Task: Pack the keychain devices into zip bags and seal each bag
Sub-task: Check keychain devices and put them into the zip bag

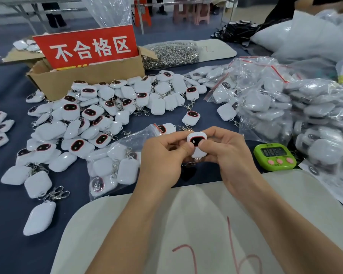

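You have one small white rounded-square plastic keychain device [196, 142] raised between both hands, over the near part of the dark blue cloth-covered table [8, 204] and just beyond the far edge of the pale sheet marked with red pen strokes [186, 224]. Its long axis runs almost straight away from you. The end with the dark, red-rimmed oval screen points away, the metal-ring end points back at you, and the screen faces up toward the camera.

Your left hand [164, 155] pinches it from the left — thumb against the left edge beside the screen, the other fingers curled in beneath. Your right hand [226, 151] clamps it from the right, thumb lying on the front by the screen's lower corner, fingers folded round behind. Both palms turn inward, and your forearms come in over the sheet, converging toward the device.

Just left of your left hand lies a clear plastic zip bag [115, 167], partly filled, its red-striped mouth at the far end. Beyond it a heap of loose white devices [91, 115] spreads in front of a brown cardboard box [87, 76] holding a red sign with white characters [85, 46]. Right of your right hand sits a lime-green digital timer with pink buttons [274, 155], beside a stack of filled clear bags [275, 107].
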`<state>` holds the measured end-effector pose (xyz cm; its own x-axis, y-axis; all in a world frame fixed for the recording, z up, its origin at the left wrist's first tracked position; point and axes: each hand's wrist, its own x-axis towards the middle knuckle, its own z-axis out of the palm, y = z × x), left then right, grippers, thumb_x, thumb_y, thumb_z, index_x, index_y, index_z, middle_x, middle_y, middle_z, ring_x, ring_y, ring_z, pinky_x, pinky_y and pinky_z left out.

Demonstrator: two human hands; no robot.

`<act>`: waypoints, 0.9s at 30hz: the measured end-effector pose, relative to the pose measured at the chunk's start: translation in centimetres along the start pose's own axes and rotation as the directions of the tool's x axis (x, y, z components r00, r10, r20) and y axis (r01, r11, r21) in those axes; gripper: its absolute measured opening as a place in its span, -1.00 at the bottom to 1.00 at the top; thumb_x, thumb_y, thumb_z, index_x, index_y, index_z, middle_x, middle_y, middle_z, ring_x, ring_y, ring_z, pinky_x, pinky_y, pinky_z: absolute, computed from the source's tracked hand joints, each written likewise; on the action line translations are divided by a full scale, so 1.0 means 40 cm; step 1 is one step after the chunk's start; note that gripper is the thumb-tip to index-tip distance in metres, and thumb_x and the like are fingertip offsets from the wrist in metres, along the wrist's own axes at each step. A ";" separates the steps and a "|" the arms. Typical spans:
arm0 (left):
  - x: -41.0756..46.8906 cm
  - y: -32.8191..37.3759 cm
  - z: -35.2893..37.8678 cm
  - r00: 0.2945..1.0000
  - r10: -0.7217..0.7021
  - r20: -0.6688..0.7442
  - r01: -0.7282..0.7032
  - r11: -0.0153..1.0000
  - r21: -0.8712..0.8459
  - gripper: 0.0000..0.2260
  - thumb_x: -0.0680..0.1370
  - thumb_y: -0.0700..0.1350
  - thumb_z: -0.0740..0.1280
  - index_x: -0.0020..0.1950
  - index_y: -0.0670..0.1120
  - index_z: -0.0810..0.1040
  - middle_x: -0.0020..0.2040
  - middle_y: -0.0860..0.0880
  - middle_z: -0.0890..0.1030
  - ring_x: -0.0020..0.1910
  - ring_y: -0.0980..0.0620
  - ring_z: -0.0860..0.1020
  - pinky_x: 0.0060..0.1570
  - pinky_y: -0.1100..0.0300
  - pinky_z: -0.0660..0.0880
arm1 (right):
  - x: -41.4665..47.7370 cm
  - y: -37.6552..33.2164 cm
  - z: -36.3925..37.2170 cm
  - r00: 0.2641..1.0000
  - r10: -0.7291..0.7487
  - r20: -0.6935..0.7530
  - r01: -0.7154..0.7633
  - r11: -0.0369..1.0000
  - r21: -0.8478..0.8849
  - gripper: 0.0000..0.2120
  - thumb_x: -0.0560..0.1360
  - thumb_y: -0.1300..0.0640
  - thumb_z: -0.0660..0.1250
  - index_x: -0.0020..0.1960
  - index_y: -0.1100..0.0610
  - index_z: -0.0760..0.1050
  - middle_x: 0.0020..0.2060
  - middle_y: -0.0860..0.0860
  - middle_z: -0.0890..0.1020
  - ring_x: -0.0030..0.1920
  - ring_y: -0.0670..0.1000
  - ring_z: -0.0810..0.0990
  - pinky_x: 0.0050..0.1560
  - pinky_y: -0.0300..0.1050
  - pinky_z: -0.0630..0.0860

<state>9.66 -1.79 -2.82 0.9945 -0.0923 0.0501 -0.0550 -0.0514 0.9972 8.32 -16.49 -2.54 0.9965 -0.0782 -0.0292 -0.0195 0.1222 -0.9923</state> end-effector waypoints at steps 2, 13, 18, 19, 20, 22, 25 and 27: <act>-0.008 -0.002 0.007 0.999 0.023 -0.032 -0.021 0.999 0.046 -0.76 0.55 -0.25 0.45 0.01 0.10 0.76 -0.22 -0.07 0.69 -0.29 0.07 0.61 -0.14 0.07 0.64 | -0.004 0.001 -0.003 1.000 0.003 -0.008 -0.004 1.000 -0.006 -0.81 0.51 0.47 0.30 -0.11 0.26 0.64 -0.17 0.31 0.71 -0.22 0.15 0.70 -0.18 -0.01 0.67; -0.008 0.005 0.010 0.998 -0.001 -0.056 0.005 0.997 0.071 -0.75 0.51 -0.30 0.46 0.00 0.05 0.77 -0.28 0.02 0.72 -0.35 0.14 0.59 -0.28 0.35 0.50 | -0.009 0.012 -0.001 0.998 -0.044 -0.053 0.040 0.997 -0.067 -0.80 0.48 0.44 0.32 -0.13 0.20 0.64 -0.20 0.30 0.70 -0.22 0.14 0.68 -0.15 0.03 0.64; -0.003 0.004 0.015 0.994 -0.024 -0.106 0.032 0.997 0.075 -0.82 0.43 -0.03 0.43 -0.07 0.22 0.76 -0.22 0.05 0.75 -0.17 0.00 0.72 -0.06 0.02 0.65 | -0.002 0.011 0.008 0.998 -0.058 -0.034 0.055 0.996 -0.071 -0.81 0.49 0.40 0.32 -0.10 0.19 0.66 -0.22 0.25 0.72 -0.22 0.15 0.69 -0.08 0.13 0.64; -0.002 0.004 0.016 0.994 -0.027 -0.111 0.035 0.997 0.073 -0.83 0.42 0.02 0.42 -0.08 0.25 0.76 -0.22 0.05 0.75 -0.16 -0.03 0.73 0.00 -0.05 0.66 | -0.002 0.011 0.008 0.998 -0.061 -0.029 0.058 0.995 -0.077 -0.81 0.49 0.39 0.32 -0.10 0.17 0.65 -0.22 0.23 0.73 -0.20 0.15 0.70 -0.06 0.15 0.64; -0.002 0.004 0.016 0.993 -0.025 -0.114 0.035 0.996 0.082 -0.83 0.42 0.04 0.41 -0.11 0.29 0.75 -0.23 0.06 0.74 -0.17 -0.03 0.74 0.02 -0.09 0.67 | -0.003 0.011 0.007 0.998 -0.063 -0.023 0.061 0.995 -0.084 -0.81 0.49 0.38 0.32 -0.11 0.16 0.65 -0.22 0.21 0.73 -0.20 0.16 0.71 -0.05 0.17 0.65; -0.002 0.006 0.019 0.993 -0.016 -0.120 0.028 0.994 0.103 -0.82 0.41 0.04 0.40 -0.18 0.35 0.72 -0.26 0.06 0.74 -0.21 -0.03 0.74 0.01 -0.11 0.67 | -0.004 0.011 0.005 0.998 -0.060 -0.015 0.059 0.994 -0.097 -0.79 0.51 0.40 0.31 -0.10 0.17 0.65 -0.21 0.21 0.74 -0.19 0.17 0.72 -0.05 0.18 0.66; -0.006 0.012 0.022 0.992 0.023 -0.127 -0.006 0.992 0.129 -0.80 0.43 0.05 0.38 -0.19 0.39 0.69 -0.28 0.09 0.73 -0.24 -0.03 0.73 -0.04 -0.10 0.68 | -0.007 0.008 0.004 0.999 -0.051 -0.011 0.050 0.994 -0.102 -0.80 0.53 0.43 0.31 -0.08 0.20 0.64 -0.21 0.23 0.74 -0.20 0.18 0.73 -0.08 0.17 0.67; -0.006 0.014 0.022 0.989 0.054 -0.137 -0.029 0.983 0.180 -0.79 0.44 0.06 0.36 -0.20 0.43 0.67 -0.29 0.14 0.72 -0.25 0.01 0.72 -0.07 -0.07 0.67 | -0.008 0.008 0.005 0.999 -0.050 -0.008 0.049 0.994 -0.102 -0.82 0.53 0.43 0.30 -0.07 0.23 0.64 -0.21 0.24 0.73 -0.22 0.16 0.72 -0.09 0.16 0.68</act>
<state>9.32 -2.68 -2.34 0.9929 0.0424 0.1109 -0.0985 -0.2271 0.9689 8.01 -16.22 -2.81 0.9955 -0.0925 0.0197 0.0213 0.0166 -0.9996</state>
